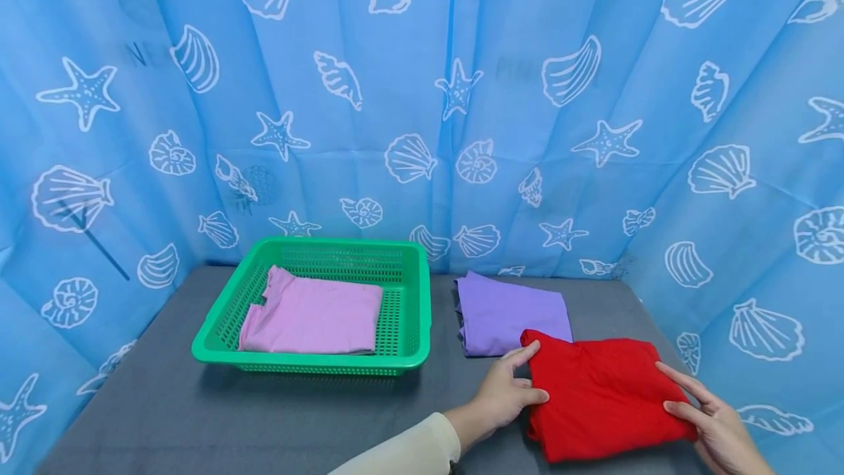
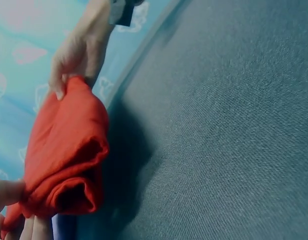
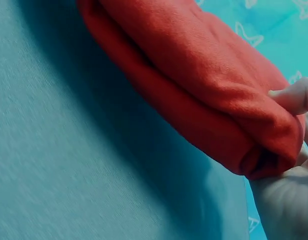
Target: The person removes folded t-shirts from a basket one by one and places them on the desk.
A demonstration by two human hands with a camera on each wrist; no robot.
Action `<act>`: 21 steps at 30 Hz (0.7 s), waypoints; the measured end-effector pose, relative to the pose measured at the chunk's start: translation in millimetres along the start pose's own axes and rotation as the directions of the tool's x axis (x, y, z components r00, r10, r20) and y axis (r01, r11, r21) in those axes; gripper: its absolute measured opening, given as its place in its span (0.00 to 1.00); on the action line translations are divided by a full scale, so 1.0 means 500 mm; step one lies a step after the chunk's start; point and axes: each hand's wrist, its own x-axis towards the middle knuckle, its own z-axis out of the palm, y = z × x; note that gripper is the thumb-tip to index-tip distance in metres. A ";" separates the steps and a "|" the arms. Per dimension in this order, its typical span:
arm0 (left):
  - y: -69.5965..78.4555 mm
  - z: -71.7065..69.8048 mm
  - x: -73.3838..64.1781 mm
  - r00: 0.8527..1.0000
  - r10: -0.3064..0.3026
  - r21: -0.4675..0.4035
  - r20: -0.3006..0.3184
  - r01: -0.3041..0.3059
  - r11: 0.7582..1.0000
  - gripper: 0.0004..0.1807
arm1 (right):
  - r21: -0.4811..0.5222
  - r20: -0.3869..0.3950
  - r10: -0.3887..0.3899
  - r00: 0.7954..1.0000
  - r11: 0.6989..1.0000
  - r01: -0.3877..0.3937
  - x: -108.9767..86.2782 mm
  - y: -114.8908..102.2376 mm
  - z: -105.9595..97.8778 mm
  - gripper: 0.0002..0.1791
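Observation:
A folded red garment [image 1: 606, 394] is held between both hands at the right of the head view. My left hand [image 1: 504, 391] grips its left side, thumb on top and fingers at the far corner and beneath. On the opposite side my right hand [image 1: 715, 420] pinches the edge, its thumb over the cloth. Rolled fold ends of the red garment [image 2: 69, 160] show in the left wrist view, with a shadow on the table beside it. In the right wrist view, the thumb presses the red garment [image 3: 204, 85] from above while other fingers are partly hidden underneath.
A green plastic basket [image 1: 422, 314] stands at the left with a folded pink cloth [image 1: 316, 317] inside. Behind the red garment lies a folded purple cloth [image 1: 511, 310]. The grey table [image 1: 297, 416] meets a blue shell-patterned curtain [image 1: 422, 108] at the back and sides.

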 end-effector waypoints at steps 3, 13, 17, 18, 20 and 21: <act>-0.009 0.009 0.008 1.000 0.018 0.008 0.011 -0.018 1.000 0.38 | 0.003 0.001 0.008 1.000 1.000 -0.008 0.000 0.002 -0.012 0.30; -0.012 0.048 0.032 0.999 -0.035 0.068 0.026 0.033 0.997 0.40 | 0.056 0.046 0.019 0.999 0.998 -0.021 -0.004 0.013 -0.071 0.31; -0.024 0.065 0.041 1.000 -0.018 0.049 0.003 0.018 0.999 0.40 | 0.047 0.028 0.061 0.998 0.997 -0.063 -0.006 0.012 -0.087 0.30; -0.028 0.067 0.044 1.000 -0.010 0.041 -0.003 0.010 0.999 0.40 | 0.039 0.029 0.066 0.997 0.997 -0.067 -0.006 0.012 -0.089 0.30; -0.033 0.069 0.048 1.000 -0.008 0.042 -0.010 0.008 0.999 0.41 | 0.000 0.014 0.081 0.997 0.997 -0.081 -0.008 0.008 -0.090 0.30; -0.035 0.069 0.049 1.000 -0.012 0.049 -0.015 0.013 0.999 0.41 | -0.024 0.005 0.090 0.996 0.996 -0.090 -0.009 0.007 -0.090 0.30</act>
